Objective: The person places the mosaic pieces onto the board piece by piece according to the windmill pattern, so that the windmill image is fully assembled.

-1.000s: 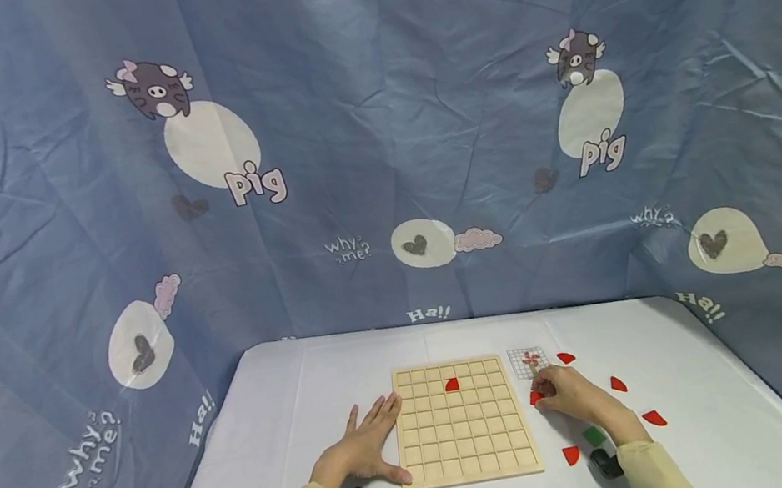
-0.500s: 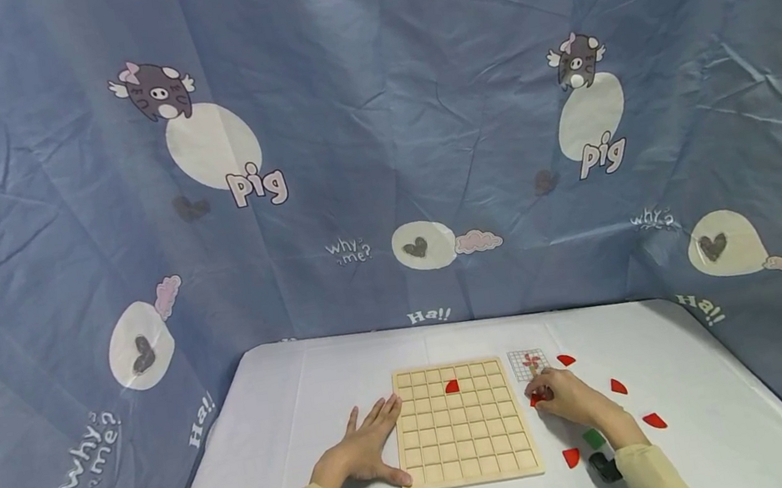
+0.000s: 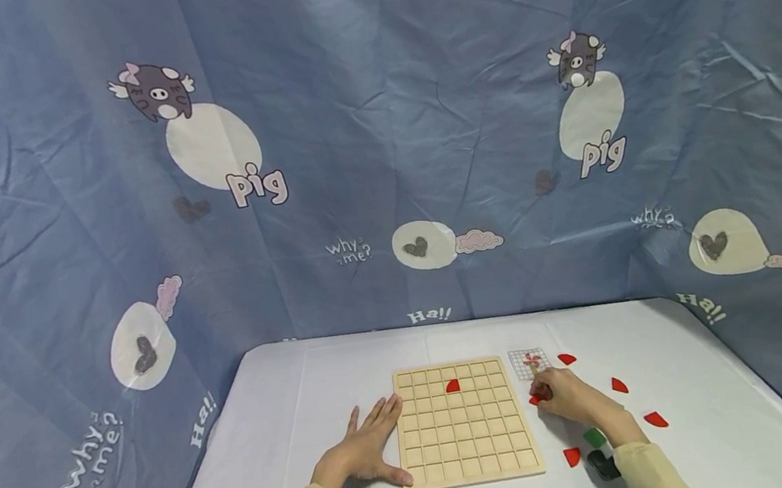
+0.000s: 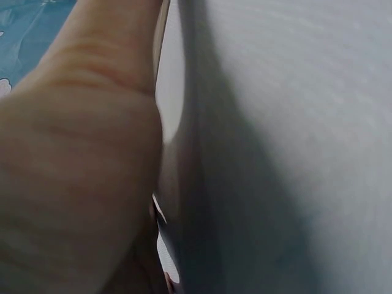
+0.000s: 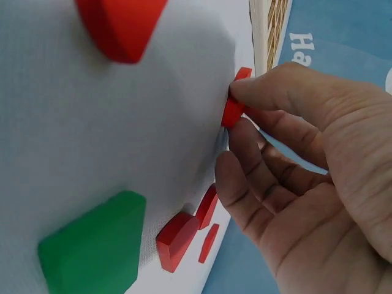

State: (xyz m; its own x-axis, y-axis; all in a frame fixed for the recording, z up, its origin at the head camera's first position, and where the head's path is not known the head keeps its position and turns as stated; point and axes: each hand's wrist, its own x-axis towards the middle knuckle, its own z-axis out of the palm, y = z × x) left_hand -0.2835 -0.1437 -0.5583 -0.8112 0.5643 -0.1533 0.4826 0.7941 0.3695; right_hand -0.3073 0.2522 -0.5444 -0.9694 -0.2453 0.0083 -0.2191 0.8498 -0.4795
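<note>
A red piece is being pinched by the right hand (well apart from the left hand). Between the hands, a gridded wooden board is being touched at its edge by the spread, unclenched left hand.

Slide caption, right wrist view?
Right hand pinches a red piece; a green piece lies on the white table.

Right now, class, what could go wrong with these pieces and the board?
The right hand pinches a red piece, which could slip because it is small. Moving that hand might disturb the green piece lying close to its wrist. The left hand, spread against the left side of the board, could nudge it askew.
</note>
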